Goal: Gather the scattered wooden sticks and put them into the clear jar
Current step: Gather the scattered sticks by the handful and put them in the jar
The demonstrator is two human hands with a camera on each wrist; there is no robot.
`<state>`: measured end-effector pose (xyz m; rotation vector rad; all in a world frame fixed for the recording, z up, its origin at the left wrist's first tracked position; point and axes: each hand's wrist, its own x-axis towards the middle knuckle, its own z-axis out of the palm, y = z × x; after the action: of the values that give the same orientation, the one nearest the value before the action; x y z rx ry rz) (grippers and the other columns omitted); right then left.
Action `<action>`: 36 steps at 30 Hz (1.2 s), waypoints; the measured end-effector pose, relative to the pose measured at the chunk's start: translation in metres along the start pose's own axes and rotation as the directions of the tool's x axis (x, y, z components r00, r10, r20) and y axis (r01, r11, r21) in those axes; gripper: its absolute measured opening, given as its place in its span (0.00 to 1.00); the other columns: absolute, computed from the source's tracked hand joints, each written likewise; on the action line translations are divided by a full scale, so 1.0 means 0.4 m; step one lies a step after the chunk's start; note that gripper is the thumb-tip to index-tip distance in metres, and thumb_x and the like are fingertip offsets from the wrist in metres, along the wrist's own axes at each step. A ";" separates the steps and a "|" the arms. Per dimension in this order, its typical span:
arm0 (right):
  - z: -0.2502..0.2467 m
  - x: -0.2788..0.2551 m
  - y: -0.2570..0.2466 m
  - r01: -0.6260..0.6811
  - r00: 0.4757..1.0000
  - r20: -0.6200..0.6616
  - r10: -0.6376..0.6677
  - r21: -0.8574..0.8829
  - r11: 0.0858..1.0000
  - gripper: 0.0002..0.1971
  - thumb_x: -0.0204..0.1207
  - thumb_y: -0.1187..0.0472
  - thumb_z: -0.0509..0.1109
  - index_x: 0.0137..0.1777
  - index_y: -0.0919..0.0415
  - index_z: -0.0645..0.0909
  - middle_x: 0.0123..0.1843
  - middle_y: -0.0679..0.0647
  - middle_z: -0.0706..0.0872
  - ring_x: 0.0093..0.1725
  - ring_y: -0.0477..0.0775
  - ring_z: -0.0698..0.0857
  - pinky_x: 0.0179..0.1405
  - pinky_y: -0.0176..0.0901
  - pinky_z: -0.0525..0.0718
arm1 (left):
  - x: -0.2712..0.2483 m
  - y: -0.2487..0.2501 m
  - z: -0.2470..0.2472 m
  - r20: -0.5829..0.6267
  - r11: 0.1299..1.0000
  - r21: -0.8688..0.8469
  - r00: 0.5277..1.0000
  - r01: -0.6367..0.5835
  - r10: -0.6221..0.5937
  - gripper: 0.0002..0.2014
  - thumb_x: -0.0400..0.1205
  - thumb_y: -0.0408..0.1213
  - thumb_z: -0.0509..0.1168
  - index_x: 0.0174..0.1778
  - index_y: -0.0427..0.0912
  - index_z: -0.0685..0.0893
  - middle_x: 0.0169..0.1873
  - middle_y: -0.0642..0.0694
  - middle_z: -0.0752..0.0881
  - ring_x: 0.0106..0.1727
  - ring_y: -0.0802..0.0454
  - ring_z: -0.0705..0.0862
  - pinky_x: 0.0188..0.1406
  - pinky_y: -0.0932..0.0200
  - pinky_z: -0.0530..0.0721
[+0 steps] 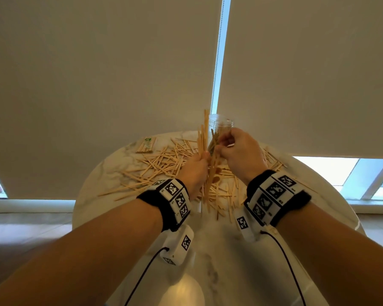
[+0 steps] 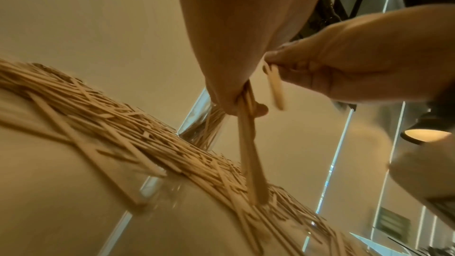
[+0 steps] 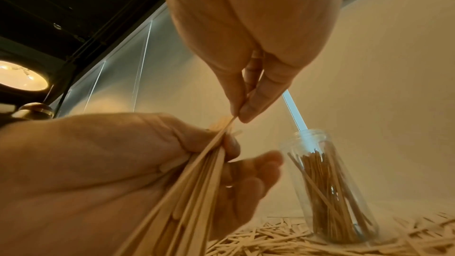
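Many thin wooden sticks (image 1: 164, 161) lie scattered across the round marble table (image 1: 219, 244). The clear jar (image 1: 222, 124) stands upright at the table's far side with several sticks inside (image 3: 327, 188). My left hand (image 1: 205, 156) grips an upright bundle of sticks (image 1: 204, 131) just left of the jar; the bundle's lower ends reach down to the pile (image 2: 251, 155). My right hand (image 1: 218, 149) is right beside it. Its thumb and fingertips (image 3: 248, 108) pinch the top of one stick (image 3: 219, 137) in that bundle.
A wrapped pack of sticks (image 1: 146, 145) lies at the table's far left edge. Pale roller blinds (image 1: 97, 74) hang close behind the table. The near part of the tabletop is bare marble.
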<state>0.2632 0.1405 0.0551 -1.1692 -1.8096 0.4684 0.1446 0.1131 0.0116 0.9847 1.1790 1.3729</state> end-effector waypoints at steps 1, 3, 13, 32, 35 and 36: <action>0.004 0.006 -0.005 0.016 1.000 -0.015 -0.016 0.009 1.000 0.06 0.78 0.62 0.74 0.52 0.52 0.84 0.45 0.43 0.87 0.43 0.39 0.86 0.33 0.23 0.77 | -0.007 0.002 0.009 0.021 1.000 -0.005 1.000 0.011 -0.010 0.17 0.93 0.44 0.50 0.60 0.38 0.81 0.46 0.40 0.89 0.41 0.46 0.88 0.41 0.50 0.89; 0.007 0.017 -0.009 0.058 0.997 -0.042 -0.058 0.012 0.998 0.06 0.78 0.62 0.75 0.51 0.51 0.83 0.45 0.43 0.87 0.43 0.39 0.86 0.37 0.26 0.80 | -0.022 0.010 0.021 0.032 0.999 -0.044 0.999 0.022 -0.021 0.17 0.93 0.44 0.51 0.60 0.38 0.81 0.38 0.42 0.87 0.30 0.51 0.84 0.31 0.54 0.86; -0.009 0.023 -0.013 0.106 0.990 -0.103 -0.097 0.095 0.990 0.05 0.83 0.57 0.69 0.56 0.51 0.81 0.53 0.49 0.86 0.47 0.48 0.88 0.45 0.44 0.90 | -0.039 0.016 0.028 0.150 0.995 -0.076 0.986 -0.064 0.075 0.16 0.90 0.53 0.55 0.47 0.43 0.75 0.23 0.53 0.67 0.21 0.58 0.62 0.17 0.65 0.64; -0.038 -0.002 -0.024 -0.106 0.968 0.236 0.085 0.080 0.991 0.26 0.83 0.39 0.62 0.74 0.52 0.75 0.64 0.49 0.86 0.63 0.51 0.85 0.68 0.56 0.82 | -0.022 0.027 0.012 0.156 0.985 0.098 0.980 -0.143 0.126 0.08 0.92 0.44 0.54 0.56 0.45 0.75 0.32 0.51 0.74 0.29 0.57 0.72 0.32 0.57 0.77; -0.027 -0.042 -0.006 -0.264 0.854 0.472 0.218 0.032 0.964 0.32 0.77 0.40 0.71 0.76 0.54 0.69 0.60 0.54 0.85 0.58 0.56 0.87 0.62 0.59 0.86 | 0.012 0.047 -0.028 -0.064 0.985 0.000 0.983 -0.175 0.175 0.07 0.92 0.43 0.55 0.56 0.43 0.72 0.35 0.47 0.78 0.30 0.54 0.78 0.39 0.51 0.84; -0.022 -0.058 -0.004 -0.345 0.774 0.573 0.271 0.022 0.938 0.33 0.77 0.44 0.73 0.78 0.53 0.67 0.61 0.55 0.85 0.57 0.56 0.87 0.62 0.57 0.87 | 0.019 0.051 -0.036 -0.105 0.980 -0.053 0.977 -0.192 0.186 0.06 0.91 0.42 0.55 0.56 0.43 0.70 0.36 0.46 0.78 0.29 0.53 0.80 0.38 0.52 0.85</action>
<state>0.2729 0.1182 0.0496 -1.3371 -2.0359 1.2174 0.1259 0.1189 0.0285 1.0138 1.1304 1.6165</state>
